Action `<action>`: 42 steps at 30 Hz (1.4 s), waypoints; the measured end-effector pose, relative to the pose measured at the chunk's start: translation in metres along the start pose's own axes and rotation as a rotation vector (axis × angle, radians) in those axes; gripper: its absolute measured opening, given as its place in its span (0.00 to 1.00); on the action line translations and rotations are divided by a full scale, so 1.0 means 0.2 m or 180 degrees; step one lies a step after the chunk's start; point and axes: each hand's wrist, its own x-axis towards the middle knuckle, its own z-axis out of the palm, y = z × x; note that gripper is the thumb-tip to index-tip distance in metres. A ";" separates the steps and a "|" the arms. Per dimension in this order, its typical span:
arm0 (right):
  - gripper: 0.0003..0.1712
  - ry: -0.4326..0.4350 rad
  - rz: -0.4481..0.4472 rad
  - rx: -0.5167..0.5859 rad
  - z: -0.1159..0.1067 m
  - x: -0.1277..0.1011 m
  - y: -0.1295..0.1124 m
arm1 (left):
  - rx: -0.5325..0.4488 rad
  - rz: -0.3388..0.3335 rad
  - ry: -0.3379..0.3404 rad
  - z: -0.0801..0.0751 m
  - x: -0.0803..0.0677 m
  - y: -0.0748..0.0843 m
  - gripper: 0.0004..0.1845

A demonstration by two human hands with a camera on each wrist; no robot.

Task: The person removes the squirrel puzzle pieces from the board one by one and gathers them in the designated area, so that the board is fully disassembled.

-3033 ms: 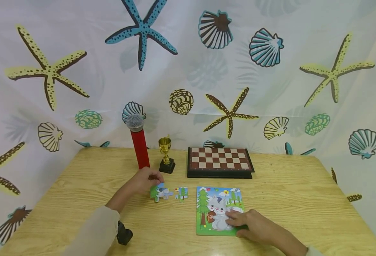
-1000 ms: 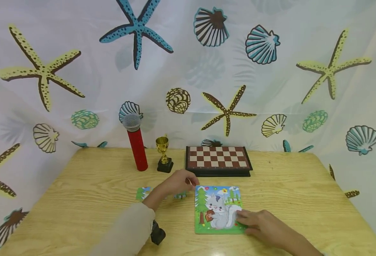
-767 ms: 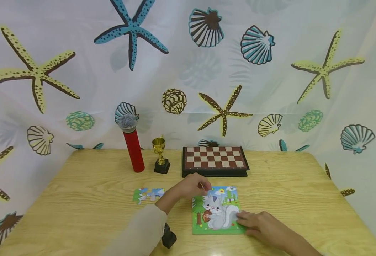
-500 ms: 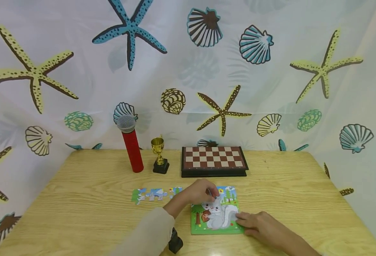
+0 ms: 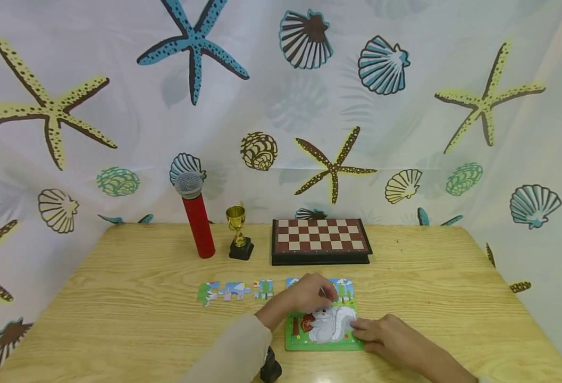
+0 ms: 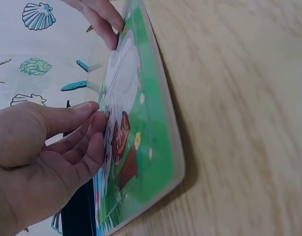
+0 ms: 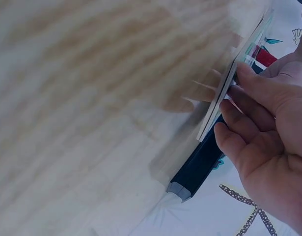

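The puzzle [image 5: 323, 340] lies near the table's [image 5: 118, 319] front edge, chessboard [image 5: 320, 242] behind it. The left hand [image 5: 309, 294] pinches a piece on its upper part; the right hand [image 5: 386, 338], fingers flat and relaxed, presses its right edge. Loose pieces [image 5: 235, 291] lie just left.

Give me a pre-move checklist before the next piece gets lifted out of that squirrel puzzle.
1. Puzzle tray lies flat on the table: ok.
2. Right hand steadies the tray's right edge: ok.
3. Left hand has fingertips on a piece at the squirrel's head: ok.
4. Piece firmly pinched: cannot tell.
5. Loose pieces lie clear, left of the tray: ok.
6. Chessboard and trophy stand apart, behind: ok.
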 end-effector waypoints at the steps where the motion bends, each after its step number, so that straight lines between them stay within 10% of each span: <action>1: 0.18 -0.0027 0.0028 0.0016 0.00 0.00 0.00 | 0.0000 0.0004 -0.0005 0.00 0.00 0.00 0.06; 16: 0.19 -0.0095 0.0059 0.0074 -0.01 0.01 -0.01 | 0.0193 -0.0086 -0.0158 0.02 -0.01 0.06 0.10; 42: 0.20 -0.0094 -0.0021 -0.0019 0.01 0.01 0.00 | -0.0250 0.0069 0.0458 0.02 -0.01 0.04 0.05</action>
